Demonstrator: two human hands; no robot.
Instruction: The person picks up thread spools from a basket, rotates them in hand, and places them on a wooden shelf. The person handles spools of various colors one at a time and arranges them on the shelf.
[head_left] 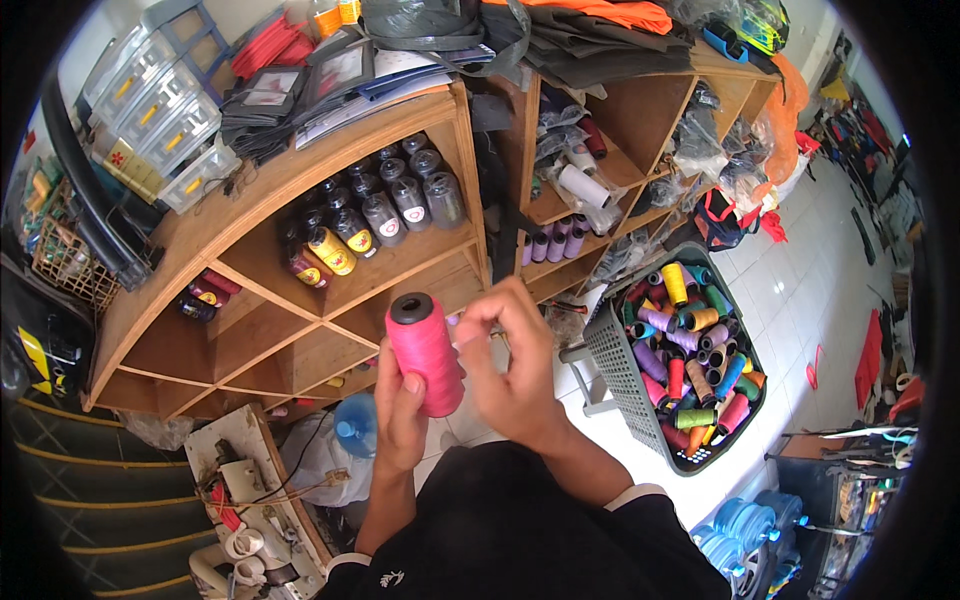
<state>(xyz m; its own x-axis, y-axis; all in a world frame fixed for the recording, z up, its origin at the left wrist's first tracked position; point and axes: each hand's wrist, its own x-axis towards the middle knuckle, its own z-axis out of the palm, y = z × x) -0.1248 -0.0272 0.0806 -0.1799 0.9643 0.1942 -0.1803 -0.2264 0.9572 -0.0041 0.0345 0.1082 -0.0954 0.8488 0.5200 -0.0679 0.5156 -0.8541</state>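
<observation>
My left hand (403, 422) wraps the pink spool (430, 355) — long axis roughly upright, hollow end up. The spool sits just left of my right hand (515, 372), its fingers curled — I cannot tell whether they pinch anything.

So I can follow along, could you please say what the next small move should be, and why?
Perhaps bring the right hand to the pink spool and check for a loose end: the left hand holds it roughly upright, and the right fingers curl close beside it. Whether they pinch thread is too fine to tell.
</observation>
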